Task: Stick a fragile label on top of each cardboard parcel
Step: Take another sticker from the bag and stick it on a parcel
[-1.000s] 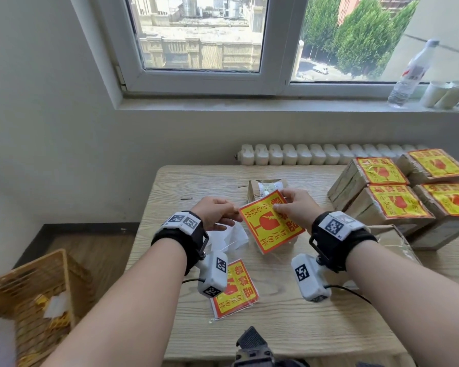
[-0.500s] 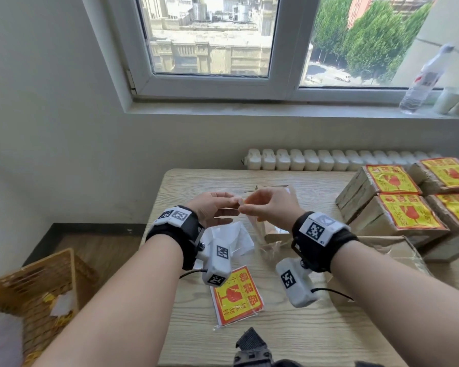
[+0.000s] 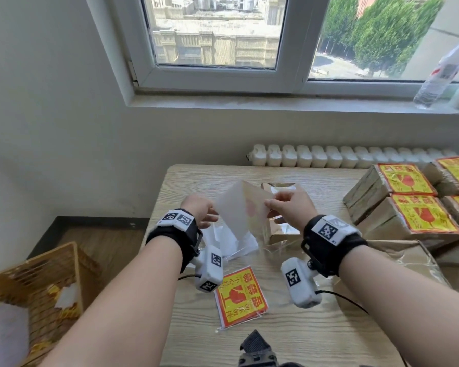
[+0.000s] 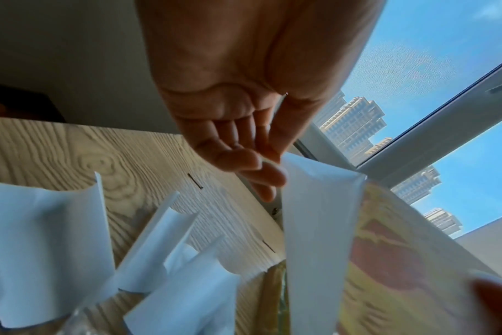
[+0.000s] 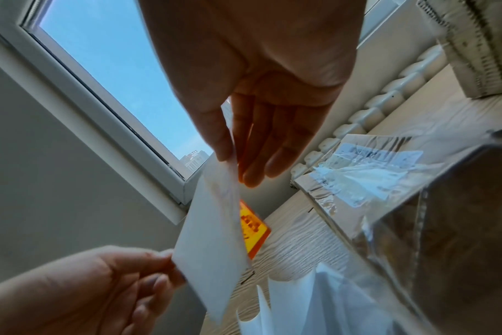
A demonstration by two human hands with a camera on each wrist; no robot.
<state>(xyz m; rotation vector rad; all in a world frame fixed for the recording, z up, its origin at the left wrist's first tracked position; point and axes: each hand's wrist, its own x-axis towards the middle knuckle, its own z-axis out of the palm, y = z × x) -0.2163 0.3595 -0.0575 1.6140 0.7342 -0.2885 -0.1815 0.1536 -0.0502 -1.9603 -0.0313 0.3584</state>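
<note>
Both hands hold one fragile label (image 3: 243,210) upright above the table, its white back toward me. My left hand (image 3: 200,210) pinches the edge of the white backing strip (image 4: 315,226), as the right wrist view shows (image 5: 115,283). My right hand (image 3: 289,207) pinches the label's top right corner between thumb and fingers (image 5: 244,147); the yellow printed face (image 5: 252,226) shows behind the backing. An unlabelled taped cardboard parcel (image 3: 278,234) lies just behind the label. Several parcels with yellow labels (image 3: 406,181) are stacked at the right.
A spare label in a clear sleeve (image 3: 240,296) lies near the table's front edge. Peeled white backing strips (image 3: 233,247) are heaped under my hands. Flat brown cardboard (image 3: 398,258) lies at the right. A wicker basket (image 3: 37,287) stands on the floor at left, a bottle (image 3: 440,75) on the sill.
The label was face up a second ago; it has been turned so its white back faces me and lifted a little. My left hand now pinches the backing's edge.
</note>
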